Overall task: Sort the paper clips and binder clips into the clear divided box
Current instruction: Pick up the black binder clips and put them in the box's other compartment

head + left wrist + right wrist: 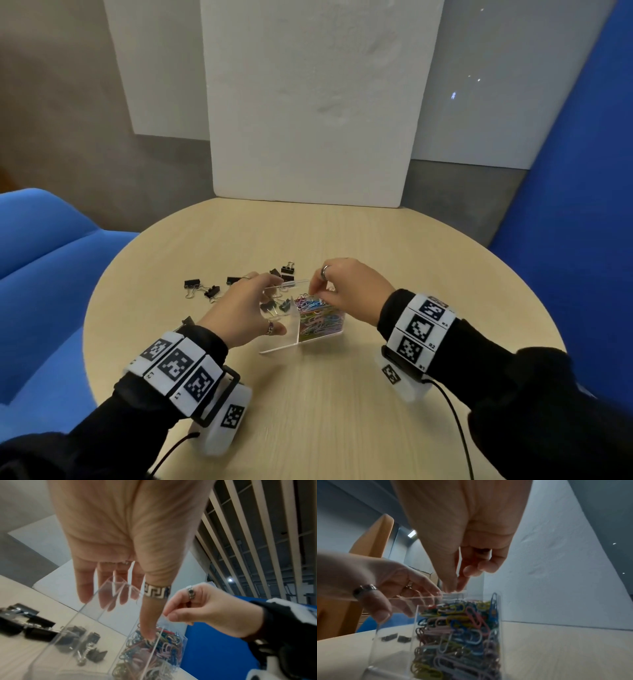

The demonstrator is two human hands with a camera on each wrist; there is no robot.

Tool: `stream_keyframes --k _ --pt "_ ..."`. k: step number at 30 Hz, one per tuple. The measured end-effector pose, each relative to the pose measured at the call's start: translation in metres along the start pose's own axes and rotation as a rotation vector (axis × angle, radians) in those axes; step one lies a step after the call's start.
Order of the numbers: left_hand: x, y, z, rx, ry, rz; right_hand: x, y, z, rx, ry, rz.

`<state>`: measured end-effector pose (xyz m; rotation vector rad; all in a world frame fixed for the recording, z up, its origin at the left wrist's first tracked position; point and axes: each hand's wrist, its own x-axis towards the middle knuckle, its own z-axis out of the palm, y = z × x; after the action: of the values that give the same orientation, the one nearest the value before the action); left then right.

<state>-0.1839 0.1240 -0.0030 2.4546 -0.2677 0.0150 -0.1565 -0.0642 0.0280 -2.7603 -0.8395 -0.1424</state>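
Note:
The clear divided box (pixel 295 325) stands mid-table. Its right compartment is packed with coloured paper clips (pixel 318 315) (pixel 457 635). The left compartment holds a few black binder clips (pixel 274 306) (pixel 89 649). My left hand (pixel 263 305) (pixel 126 609) spans that left compartment and grips the box, thumb on the near side and fingers on the far wall. Above the paper clips, my right hand (pixel 313 291) (pixel 455 586) pinches thumb and forefinger on the rim of the far wall. No clip shows between those fingers. Several loose binder clips (pixel 205 287) (pixel 34 626) lie left of the box.
The round wooden table (pixel 342 411) has bare surface in front and to the right. A white foam board (pixel 308 120) leans at its far edge. A blue sofa (pixel 41 274) is on the left and a blue panel (pixel 582 205) on the right.

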Motion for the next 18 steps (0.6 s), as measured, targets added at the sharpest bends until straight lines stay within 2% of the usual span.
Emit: stream_keyframes --k 3,5,8,11,18 --pt "-0.005 -0.008 -0.005 -0.006 -0.016 -0.007 0.004 0.002 0.008 0.128 0.035 0.009" --pt "-0.006 -0.011 -0.010 -0.010 -0.034 -0.011 0.004 0.006 0.008 0.172 -0.032 0.007" --pt "-0.005 -0.013 -0.016 -0.002 -0.062 -0.012 0.005 0.009 0.010 0.058 -0.187 0.006" --pt "-0.002 -0.014 -0.017 0.002 -0.066 -0.007 0.008 0.012 0.009 -0.036 -0.181 0.039" --pt "-0.001 -0.028 -0.034 -0.021 -0.012 -0.049 0.000 0.031 -0.004 -0.042 -0.181 0.145"
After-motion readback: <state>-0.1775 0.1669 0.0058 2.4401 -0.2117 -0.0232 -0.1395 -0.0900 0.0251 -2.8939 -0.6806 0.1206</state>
